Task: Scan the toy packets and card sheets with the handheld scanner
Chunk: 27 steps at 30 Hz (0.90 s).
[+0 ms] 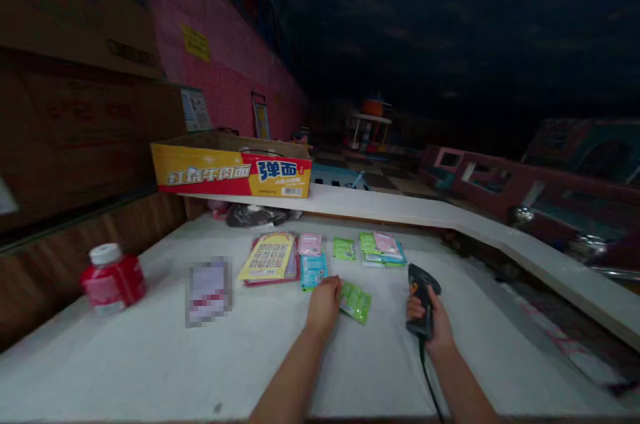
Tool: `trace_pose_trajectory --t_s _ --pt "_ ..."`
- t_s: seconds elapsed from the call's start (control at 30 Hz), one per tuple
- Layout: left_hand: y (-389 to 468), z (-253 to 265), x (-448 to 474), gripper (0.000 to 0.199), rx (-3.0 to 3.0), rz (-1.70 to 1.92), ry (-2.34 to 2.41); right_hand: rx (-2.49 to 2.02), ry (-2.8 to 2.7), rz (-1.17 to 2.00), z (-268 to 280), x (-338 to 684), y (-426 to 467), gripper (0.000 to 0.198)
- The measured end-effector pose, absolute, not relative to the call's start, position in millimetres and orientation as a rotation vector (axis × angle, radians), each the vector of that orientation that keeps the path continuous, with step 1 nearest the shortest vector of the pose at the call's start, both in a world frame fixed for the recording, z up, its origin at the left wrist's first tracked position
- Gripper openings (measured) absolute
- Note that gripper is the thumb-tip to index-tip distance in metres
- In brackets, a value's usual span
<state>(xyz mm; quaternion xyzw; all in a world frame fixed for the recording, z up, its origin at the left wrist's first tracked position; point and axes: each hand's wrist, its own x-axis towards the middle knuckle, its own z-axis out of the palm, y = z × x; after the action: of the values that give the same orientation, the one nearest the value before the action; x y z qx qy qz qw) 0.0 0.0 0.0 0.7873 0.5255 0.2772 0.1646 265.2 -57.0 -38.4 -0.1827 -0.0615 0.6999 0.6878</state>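
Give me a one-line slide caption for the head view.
Left hand touches a green packet on the white table; right hand grips a dark scanner.

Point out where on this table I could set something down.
Bare table shows in front of the bottle and blurred item, left of the left forearm; between that forearm and the cord; and right of the scanner. It's crowded farther back, where booklets and packets lie close together, some packets overlapping, and where the left hand meets a green packet.
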Motion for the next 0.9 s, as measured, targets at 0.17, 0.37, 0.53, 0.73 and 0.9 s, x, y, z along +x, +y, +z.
trace_pose_trajectory --t_s 0.17,0.37,0.53,0.73,0.9 --pt "-5.7 8.9 -7.6 0.027 2.495 0.765 1.505 -0.388 -0.139 1.564 -35.0 262.3 -57.2 0.019" --pt "-8.0 2.6 -6.1 0.057 2.526 0.679 1.252 -0.386 -0.095 1.556 -27.9 258.2 -58.1 0.019" --pt "-0.6 -4.7 -1.3 0.033 2.259 0.908 1.136 -0.4 -0.078 1.548 -26.2 256.5 -59.1 0.019" --pt "15.0 -17.3 -0.5 0.018 1.622 1.509 1.214 -0.631 -0.259 1.487 -17.3 246.3 -60.0 0.032" --pt "24.2 -22.5 -5.8 0.028 1.317 1.76 1.218 -1.007 -0.59 1.486 3.5 210.5 -71.2 0.046"
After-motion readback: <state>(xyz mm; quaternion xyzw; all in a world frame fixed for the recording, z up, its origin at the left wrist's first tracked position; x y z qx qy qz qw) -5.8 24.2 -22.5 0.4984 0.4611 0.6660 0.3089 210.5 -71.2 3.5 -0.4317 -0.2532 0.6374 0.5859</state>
